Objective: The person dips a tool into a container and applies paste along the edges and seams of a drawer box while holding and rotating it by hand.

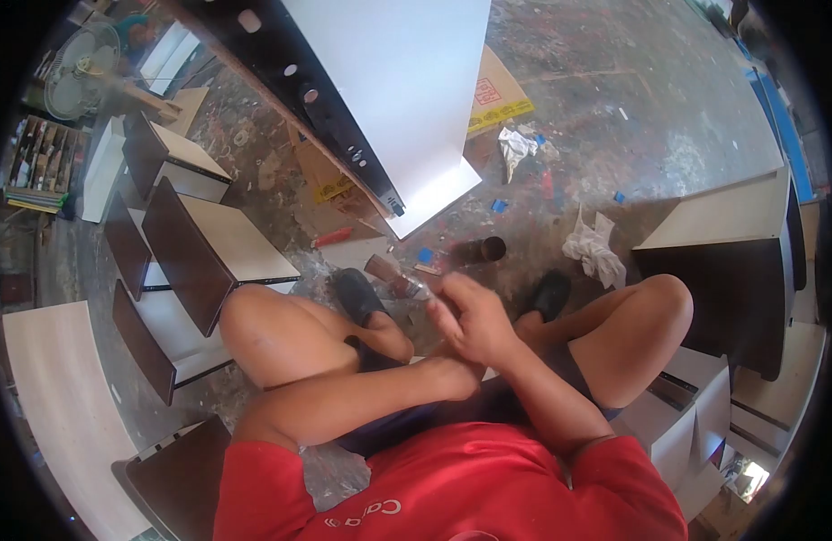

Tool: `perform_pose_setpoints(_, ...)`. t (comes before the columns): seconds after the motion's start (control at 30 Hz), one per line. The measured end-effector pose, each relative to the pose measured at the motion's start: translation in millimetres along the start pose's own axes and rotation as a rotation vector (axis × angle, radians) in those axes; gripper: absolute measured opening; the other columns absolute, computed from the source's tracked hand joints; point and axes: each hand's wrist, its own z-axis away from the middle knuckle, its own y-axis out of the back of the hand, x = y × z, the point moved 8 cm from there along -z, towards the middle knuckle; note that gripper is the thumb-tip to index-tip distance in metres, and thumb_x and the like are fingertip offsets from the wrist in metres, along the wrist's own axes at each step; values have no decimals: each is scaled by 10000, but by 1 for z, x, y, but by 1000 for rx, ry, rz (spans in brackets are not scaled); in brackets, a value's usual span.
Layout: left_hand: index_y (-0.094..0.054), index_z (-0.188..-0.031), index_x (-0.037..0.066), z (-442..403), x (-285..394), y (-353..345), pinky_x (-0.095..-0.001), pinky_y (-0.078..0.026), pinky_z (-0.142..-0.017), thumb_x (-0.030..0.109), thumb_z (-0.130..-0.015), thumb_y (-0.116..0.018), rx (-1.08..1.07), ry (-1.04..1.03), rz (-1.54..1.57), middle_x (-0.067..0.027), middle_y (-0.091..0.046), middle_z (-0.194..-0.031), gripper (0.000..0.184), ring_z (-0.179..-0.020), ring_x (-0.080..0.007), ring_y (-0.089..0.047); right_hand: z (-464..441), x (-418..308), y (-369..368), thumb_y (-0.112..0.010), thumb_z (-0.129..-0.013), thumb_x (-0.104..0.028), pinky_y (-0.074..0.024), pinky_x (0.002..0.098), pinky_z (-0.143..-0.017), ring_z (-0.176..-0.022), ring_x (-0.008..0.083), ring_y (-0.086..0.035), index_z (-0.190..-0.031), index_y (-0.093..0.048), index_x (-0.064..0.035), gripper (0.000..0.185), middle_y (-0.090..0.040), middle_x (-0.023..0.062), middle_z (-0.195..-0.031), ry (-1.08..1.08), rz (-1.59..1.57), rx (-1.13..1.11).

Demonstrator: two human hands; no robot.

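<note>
My right hand [477,323] is raised in front of my lap, blurred, with its fingers bent toward the thumb. Just past its fingertips is a partly clear, partly brown object [400,278]; I cannot tell whether it is gripped or lies on the floor. My left hand [459,379] crosses under the right wrist, its fingers hidden. Ahead of me, a tall white panel [402,81] stands with a black holed strip [299,90] along its left side. A dark brown cylinder [493,249] is on the floor between my feet.
Brown-and-cream drawers [222,239] are stacked at my left, near a fan [82,72]. A dark cabinet piece [718,298] stands at my right. Crumpled white paper [594,248], flat cardboard [502,90] and blue scraps [498,206] lie on the stained floor.
</note>
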Motion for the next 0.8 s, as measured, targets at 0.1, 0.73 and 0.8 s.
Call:
perform_pose_setpoints(0.1,-773,-1069,40,-1,7,14,-453,-541,-909,245,-880,-711,-154,-22,-100,-163,-767,-1105,285,-1045,-288,-745,-9,12,29,-652,-987,-154,-531,443,-781,-856,426,-648,-1065,-650,-10,164,-655,215,-966,6,91,170)
perform_pose_setpoints(0.73,-732,-1080,-11,-4,3,9,-488,-570,-912,336,-851,-777,-103,-68,-76,-229,-749,-1030,418,-1003,-377,-743,-8,51,76,-631,-1027,-156,-541,396,-742,-797,296,-695,-1080,-675,-25,148,-678,169,-920,-222,6,427)
perform_pose_setpoints(0.8,-727,-1077,-12,-4,2,6,-492,-570,-911,337,-851,-779,-132,-55,-96,-230,-748,-1028,419,-1002,-383,-742,-4,37,69,-649,-1013,-151,-543,394,-738,-792,294,-694,-1070,-673,-33,133,-677,164,-925,-153,-15,407)
